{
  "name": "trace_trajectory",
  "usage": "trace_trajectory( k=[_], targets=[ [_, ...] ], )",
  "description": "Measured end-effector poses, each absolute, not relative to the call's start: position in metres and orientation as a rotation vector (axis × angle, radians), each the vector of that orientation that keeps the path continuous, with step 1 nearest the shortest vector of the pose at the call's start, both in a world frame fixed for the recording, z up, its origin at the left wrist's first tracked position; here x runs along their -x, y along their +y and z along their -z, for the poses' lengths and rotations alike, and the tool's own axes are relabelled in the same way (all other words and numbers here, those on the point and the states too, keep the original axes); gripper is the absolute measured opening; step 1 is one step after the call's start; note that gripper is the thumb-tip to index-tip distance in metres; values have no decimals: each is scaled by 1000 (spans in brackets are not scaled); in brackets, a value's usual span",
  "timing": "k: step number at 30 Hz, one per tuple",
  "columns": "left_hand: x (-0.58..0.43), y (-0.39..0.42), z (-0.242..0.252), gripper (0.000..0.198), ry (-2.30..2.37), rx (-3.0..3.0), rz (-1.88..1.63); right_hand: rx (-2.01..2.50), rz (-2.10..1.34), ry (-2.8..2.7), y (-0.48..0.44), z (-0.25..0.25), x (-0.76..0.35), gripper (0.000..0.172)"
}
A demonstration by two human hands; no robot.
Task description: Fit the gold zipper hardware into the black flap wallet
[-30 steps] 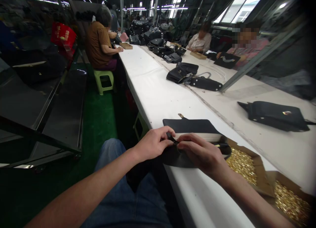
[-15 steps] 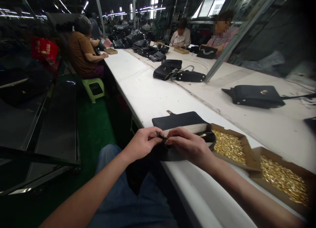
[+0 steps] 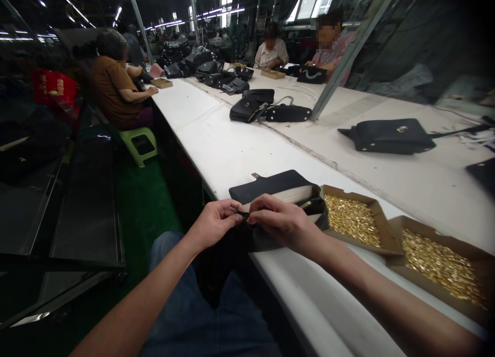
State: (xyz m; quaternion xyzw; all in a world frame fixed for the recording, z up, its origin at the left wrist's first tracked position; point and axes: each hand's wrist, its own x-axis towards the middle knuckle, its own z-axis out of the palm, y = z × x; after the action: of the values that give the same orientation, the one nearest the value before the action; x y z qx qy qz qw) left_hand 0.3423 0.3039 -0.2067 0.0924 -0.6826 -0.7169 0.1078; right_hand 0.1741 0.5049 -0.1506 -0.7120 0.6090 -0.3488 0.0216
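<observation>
A black handbag (image 3: 275,184) lies at the near edge of the table, its flap laid back with a gold clasp piece (image 3: 256,176) at the end. Its pale lining and a zip show inside. In front of it, my left hand (image 3: 216,222) pinches a thin black strap (image 3: 245,216) between thumb and fingers. My right hand (image 3: 280,220) is closed on the same strap, close beside the left fingertips. The fingers hide most of the strap, and any small fitting there is too small to make out.
Two cardboard trays of gold metal fittings (image 3: 350,218) (image 3: 441,264) sit right of the bag. Other black handbags (image 3: 394,136) (image 3: 251,108) lie across the white table (image 3: 216,135). A metal post (image 3: 340,63) rises from it. Co-workers sit farther along; a dark cart (image 3: 85,202) stands left.
The camera view has turned slightly, so the scene appears shifted left. Both hands keep their pinch on the strap, with only small finger movement.
</observation>
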Motion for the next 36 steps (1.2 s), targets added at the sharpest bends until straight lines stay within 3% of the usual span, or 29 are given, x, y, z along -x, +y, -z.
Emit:
trace_trajectory(
  k=[4, 11, 15, 25, 36],
  targets=[
    [-347, 312, 187, 20, -2129, -272, 1959, 2143, 1110, 1879, 507, 145, -179, 21],
    [-363, 313, 141, 43, -2389, -210, 1885, 2069, 1111, 1929, 510, 140, -189, 21],
    [-365, 317, 125, 35, -2462, -218, 1923, 2093, 1146, 1955, 512, 144, -191, 21],
    [-361, 323, 134, 20, -2425, -372, 1979, 2128, 1126, 2010, 519, 151, -194, 18],
    [-360, 321, 131, 26, -2417, -434, 2015, 2092, 1208, 1918, 517, 146, -192, 16]
  ],
)
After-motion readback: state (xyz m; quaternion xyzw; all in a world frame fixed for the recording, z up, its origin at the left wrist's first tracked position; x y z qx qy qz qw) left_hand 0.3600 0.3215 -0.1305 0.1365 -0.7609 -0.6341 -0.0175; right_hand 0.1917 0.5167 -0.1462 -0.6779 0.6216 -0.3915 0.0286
